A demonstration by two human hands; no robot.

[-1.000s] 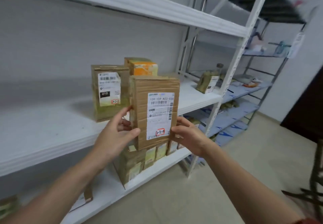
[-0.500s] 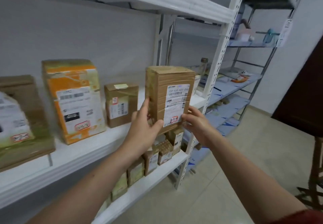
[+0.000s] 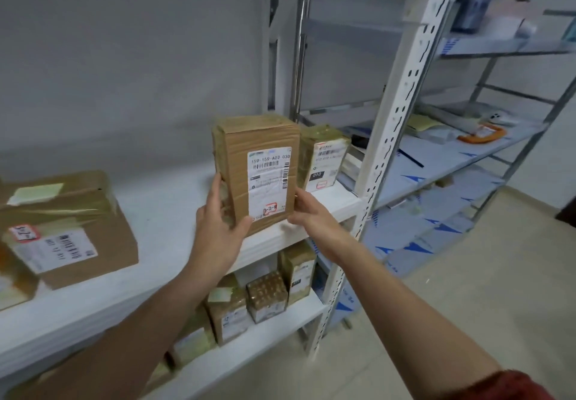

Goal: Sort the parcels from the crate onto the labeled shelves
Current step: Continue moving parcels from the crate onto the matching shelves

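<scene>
Parcel (image 3: 255, 175) is standing upright at the near edge of the white shelf (image 3: 174, 209), just left of a taped box (image 3: 324, 156); whether it is touching the board cannot be told. The left hand (image 3: 218, 228) is gripping its left side with curled fingers, and the right hand (image 3: 311, 212) is holding its lower right edge.

bare shelf (image 3: 168, 212) lay open between the flat box (image 3: 71, 231) and the taped box (image 3: 325, 158); the white post (image 3: 396, 119) blocked my way further right.

Matt brown cardboard parcel (image 3: 255, 172) with glossy tape; white painted-metal shelf (image 3: 174, 212).
</scene>
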